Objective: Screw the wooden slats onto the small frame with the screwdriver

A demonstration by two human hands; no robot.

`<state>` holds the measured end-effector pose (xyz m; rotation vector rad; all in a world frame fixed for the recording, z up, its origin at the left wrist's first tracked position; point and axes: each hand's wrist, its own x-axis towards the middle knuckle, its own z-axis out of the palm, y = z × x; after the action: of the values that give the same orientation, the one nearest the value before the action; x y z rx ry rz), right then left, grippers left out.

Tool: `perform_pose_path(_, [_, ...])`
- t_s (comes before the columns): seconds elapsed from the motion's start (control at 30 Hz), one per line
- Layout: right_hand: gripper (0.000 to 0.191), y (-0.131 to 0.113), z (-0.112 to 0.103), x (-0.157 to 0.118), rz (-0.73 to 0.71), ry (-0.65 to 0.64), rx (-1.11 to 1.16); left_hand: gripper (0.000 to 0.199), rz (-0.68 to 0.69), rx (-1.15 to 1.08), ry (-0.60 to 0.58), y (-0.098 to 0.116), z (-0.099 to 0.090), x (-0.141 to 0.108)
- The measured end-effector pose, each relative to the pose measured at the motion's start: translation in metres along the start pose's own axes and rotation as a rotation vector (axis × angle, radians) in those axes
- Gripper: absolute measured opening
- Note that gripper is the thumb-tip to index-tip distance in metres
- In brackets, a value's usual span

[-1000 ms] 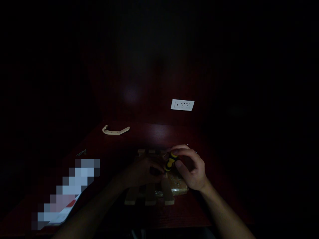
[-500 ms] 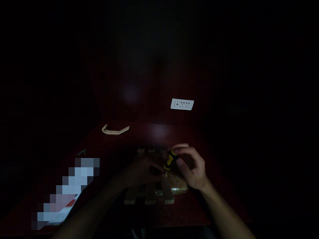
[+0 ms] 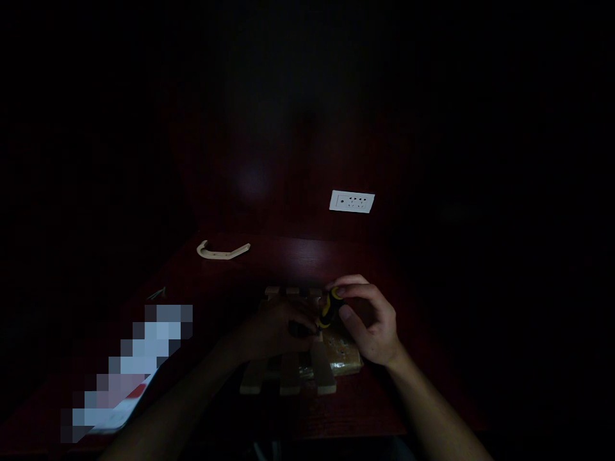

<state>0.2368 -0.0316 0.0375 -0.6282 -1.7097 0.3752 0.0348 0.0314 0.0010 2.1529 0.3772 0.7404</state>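
My right hand (image 3: 372,320) is closed around the yellow and black handle of a short screwdriver (image 3: 330,308), which is tilted with its lower end against the right-hand wooden slat (image 3: 323,368). Resting across the slatted wooden piece (image 3: 289,374), my left hand (image 3: 281,330) has its fingers bent close to the screwdriver's lower end. Deep shadow hides what those fingertips hold, if anything. Beneath the slats lies a tape-wrapped brown package (image 3: 343,351), its shiny edge showing at the right. The screwdriver's tip is hidden.
A curved pale wooden piece (image 3: 221,254) lies at the back left of the dark red table (image 3: 355,410). Small thin items (image 3: 156,294) sit at the left, above a bright, blurred-out flat object (image 3: 115,413). A white socket plate (image 3: 352,202) is on the back wall.
The screwdriver's handle has turned a little, showing its yellow and black parts differently. My right fingers have shifted slightly; my left hand stays in place.
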Motion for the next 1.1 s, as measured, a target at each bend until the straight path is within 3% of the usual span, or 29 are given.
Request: perform_pose_path(1.1, [0.045, 0.0010, 0.0018, 0.0019, -0.049, -0.034, -0.033, 0.013, -0.053, -0.059, -0.007, 0.0005, 0.0002, -0.0010])
